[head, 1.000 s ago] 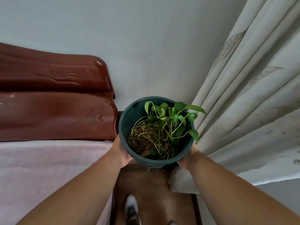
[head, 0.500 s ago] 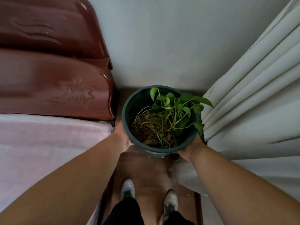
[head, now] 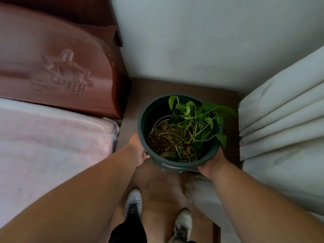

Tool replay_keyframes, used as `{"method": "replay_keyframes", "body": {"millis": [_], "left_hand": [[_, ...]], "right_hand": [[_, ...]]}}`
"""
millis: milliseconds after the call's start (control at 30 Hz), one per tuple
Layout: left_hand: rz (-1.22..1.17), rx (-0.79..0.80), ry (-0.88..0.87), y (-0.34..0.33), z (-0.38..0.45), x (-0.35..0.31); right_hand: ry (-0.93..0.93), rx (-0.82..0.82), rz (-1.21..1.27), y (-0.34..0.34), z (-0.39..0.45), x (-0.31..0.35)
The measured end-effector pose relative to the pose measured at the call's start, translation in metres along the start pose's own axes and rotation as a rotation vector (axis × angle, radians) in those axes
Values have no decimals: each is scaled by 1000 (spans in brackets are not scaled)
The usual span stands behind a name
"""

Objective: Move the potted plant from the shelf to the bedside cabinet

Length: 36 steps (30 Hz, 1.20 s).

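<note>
Left hand and right hand grip opposite sides of the dark green plastic pot with leafy plant, held over the brown wooden bedside cabinet; contact unclear.

1. A brown wooden cabinet sits in the corner, against the wall, between the headboard and the curtain.
2. The pot is over its top; whether it rests on the wood or is held just above cannot be told.
3. The bed, under a pale pink cover, lies just left of the cabinet.
4. The floor is brown wood; two shoes stand on it.
</note>
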<state>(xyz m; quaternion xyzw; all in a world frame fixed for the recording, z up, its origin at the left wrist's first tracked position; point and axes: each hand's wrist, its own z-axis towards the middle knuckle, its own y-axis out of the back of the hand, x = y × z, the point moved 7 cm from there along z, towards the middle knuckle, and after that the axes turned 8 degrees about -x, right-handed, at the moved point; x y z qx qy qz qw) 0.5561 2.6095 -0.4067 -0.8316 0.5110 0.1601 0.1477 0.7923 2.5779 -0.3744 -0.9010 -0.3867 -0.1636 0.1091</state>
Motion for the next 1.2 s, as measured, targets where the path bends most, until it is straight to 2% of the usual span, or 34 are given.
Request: {"method": "replay_keyframes", "body": {"millis": [233,400,567,733,900,1033,1200], "left_hand": [[3,-99,10,1,15,-6],[-51,-134,48,-6,14,-7],[-49,-196,91,1,13,-10],[12,-145,79,3,10,-11],[-54,39,129,-8,-4,-15],[-32,-12,56,-5,-18,-34],[131,-134,-123,2,-38,-58]], "right_hand": [[-3,-9,82,-4,18,3],[75,-166,37,14,19,15],[29,-260,5,29,33,16],[-11,-242,-57,28,31,10],[-8,-172,-40,29,28,15],[49,-135,3,30,21,30],[186,-217,-25,33,0,55]]}}
